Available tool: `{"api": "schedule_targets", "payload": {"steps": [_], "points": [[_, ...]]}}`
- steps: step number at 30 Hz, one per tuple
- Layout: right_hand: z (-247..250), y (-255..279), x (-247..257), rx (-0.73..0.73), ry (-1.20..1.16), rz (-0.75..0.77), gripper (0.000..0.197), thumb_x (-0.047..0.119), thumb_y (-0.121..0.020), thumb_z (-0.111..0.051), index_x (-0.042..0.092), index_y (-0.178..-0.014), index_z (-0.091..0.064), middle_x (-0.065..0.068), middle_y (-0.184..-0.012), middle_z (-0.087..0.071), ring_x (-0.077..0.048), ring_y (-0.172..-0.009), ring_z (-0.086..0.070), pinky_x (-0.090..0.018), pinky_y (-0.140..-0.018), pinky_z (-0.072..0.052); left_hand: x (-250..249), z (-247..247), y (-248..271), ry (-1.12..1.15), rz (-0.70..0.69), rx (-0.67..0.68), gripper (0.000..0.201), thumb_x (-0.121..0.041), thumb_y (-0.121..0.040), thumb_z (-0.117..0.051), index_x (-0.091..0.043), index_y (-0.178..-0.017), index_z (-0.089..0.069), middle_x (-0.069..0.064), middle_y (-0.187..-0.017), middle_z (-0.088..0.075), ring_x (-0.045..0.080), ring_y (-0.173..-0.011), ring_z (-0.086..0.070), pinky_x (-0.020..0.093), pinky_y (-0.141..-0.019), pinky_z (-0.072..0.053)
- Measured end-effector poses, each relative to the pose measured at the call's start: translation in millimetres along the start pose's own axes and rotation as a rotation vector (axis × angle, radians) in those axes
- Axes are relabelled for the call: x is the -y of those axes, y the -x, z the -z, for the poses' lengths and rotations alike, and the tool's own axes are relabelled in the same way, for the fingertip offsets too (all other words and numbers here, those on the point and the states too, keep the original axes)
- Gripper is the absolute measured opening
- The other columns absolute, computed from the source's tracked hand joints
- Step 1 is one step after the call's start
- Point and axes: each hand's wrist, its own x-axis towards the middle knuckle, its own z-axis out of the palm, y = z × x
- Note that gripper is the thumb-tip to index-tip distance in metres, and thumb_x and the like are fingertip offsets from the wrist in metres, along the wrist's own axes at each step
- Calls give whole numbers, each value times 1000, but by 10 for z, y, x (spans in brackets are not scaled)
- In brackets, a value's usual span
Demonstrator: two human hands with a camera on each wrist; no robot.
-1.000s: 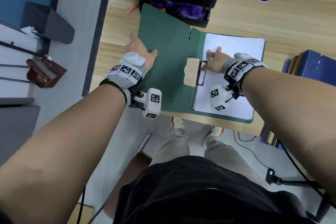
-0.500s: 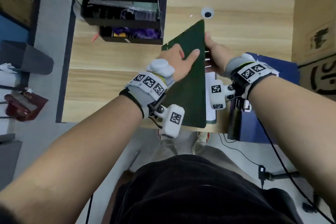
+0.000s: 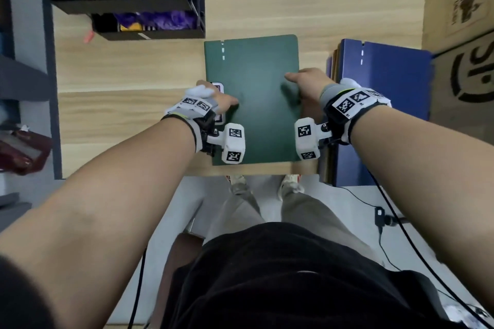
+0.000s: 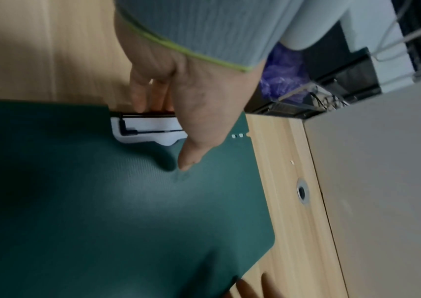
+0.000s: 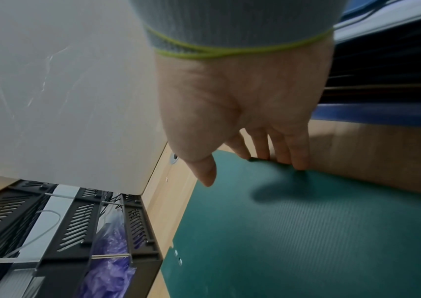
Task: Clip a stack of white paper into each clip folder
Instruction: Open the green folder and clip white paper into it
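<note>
A dark green clip folder (image 3: 256, 99) lies closed and flat on the wooden desk (image 3: 128, 104) in front of me. My left hand (image 3: 213, 100) holds its left spine edge: the thumb presses on the cover and the fingers (image 4: 140, 96) reach down beside the black clip (image 4: 145, 115). A strip of white paper (image 4: 150, 124) shows in the spine cut-out; the rest of the paper is hidden inside. My right hand (image 3: 302, 85) holds the right edge, thumb over the cover, fingertips (image 5: 298, 161) at the edge.
A stack of folders topped by a blue one (image 3: 387, 104) lies just right of my right hand. A black desk organiser (image 3: 128, 0) stands at the back left and a cardboard box (image 3: 459, 35) at the far right. The desk's front edge runs just below the folder.
The open folder's left cover swung up and over the clipped paper and now lies shut. My right hand left the paper for the right edge; my left hand moved to the spine.
</note>
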Motion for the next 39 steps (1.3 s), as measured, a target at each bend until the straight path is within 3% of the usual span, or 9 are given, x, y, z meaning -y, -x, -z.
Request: {"api": "schedule_targets", "payload": {"steps": [4, 10, 15, 17, 19, 21, 25, 28, 39], "points": [[-21, -12, 19, -16, -28, 14, 61, 35, -93, -63, 3, -142, -46, -12, -142, -52, -31, -129, -50, -36, -109, -38, 47, 31, -46, 101, 67, 128, 62, -66, -68, -72, -10, -93, -62, 8, -98, -68, 24, -85, -65, 36, -85, -53], [-15, 23, 9, -2, -117, 70, 44, 25, -95, -64, 7, -133, -52, 3, -121, -57, -15, -103, -53, -19, -87, -39, -8, 165, 52, 199, 47, 25, 93, -98, -53, -46, -15, -91, -67, 0, -81, -73, 23, -82, -69, 39, -95, -48], [221, 157, 79, -158, -199, 136, 58, 28, -87, -72, 15, -136, -44, -3, -121, -58, -20, -107, -60, -30, -91, -49, -185, 463, 211, 250, 5, -102, 107, -104, -36, -44, -19, -95, -69, 2, -86, -73, 29, -84, -69, 41, -91, -51], [375, 214, 135, -205, -254, 176, 59, 26, -84, -73, 18, -133, -41, -3, -115, -63, -21, -100, -65, -33, -87, -54, -331, 546, 291, 245, -56, -75, 92, -102, -46, -42, -19, -74, -70, 1, -72, -72, 26, -75, -69, 36, -86, -51], [564, 286, 180, -243, -236, 215, 62, 26, -83, -73, 20, -133, -37, 2, -103, -62, -22, -96, -66, -37, -88, -55, -534, 564, 318, 266, -112, -83, 101, -101, -46, -41, -15, -88, -73, -2, -65, -71, 22, -73, -70, 34, -85, -52], [798, 368, 150, -306, -191, 216, 68, 28, -83, -74, 20, -137, -32, 4, -105, -59, -23, -99, -63, -37, -93, -52, -773, 508, 404, 309, -156, -85, 118, -99, -44, -47, -8, -117, -66, -1, -76, -74, 24, -80, -70, 38, -89, -53], [1255, 486, -159, -392, -187, 87, 69, 30, -82, -77, 10, -139, -43, -1, -116, -57, -20, -105, -59, -32, -97, -46, -1205, 258, 752, 358, -272, 9, 101, -81, -70, -58, -2, -132, -53, 7, -114, -68, 30, -99, -66, 43, -93, -51], [1464, 519, -564, -451, -207, -31, 49, 31, -83, -73, 10, -125, -60, -1, -113, -63, -22, -108, -62, -28, -92, -47, -1458, -122, 899, 323, -332, 95, 82, -71, -76, -64, -5, -123, -57, 6, -113, -66, 30, -99, -65, 43, -96, -50], [1436, 439, -1307, -405, 148, -301, 54, 39, -94, -57, 2, -133, -53, -16, -140, -52, -34, -127, -48, -33, -92, -41, -1732, -1009, 1120, -148, -340, 246, 58, -49, -102, -38, -2, -135, -47, 15, -139, -52, 33, -125, -51, 41, -109, -37]]}}
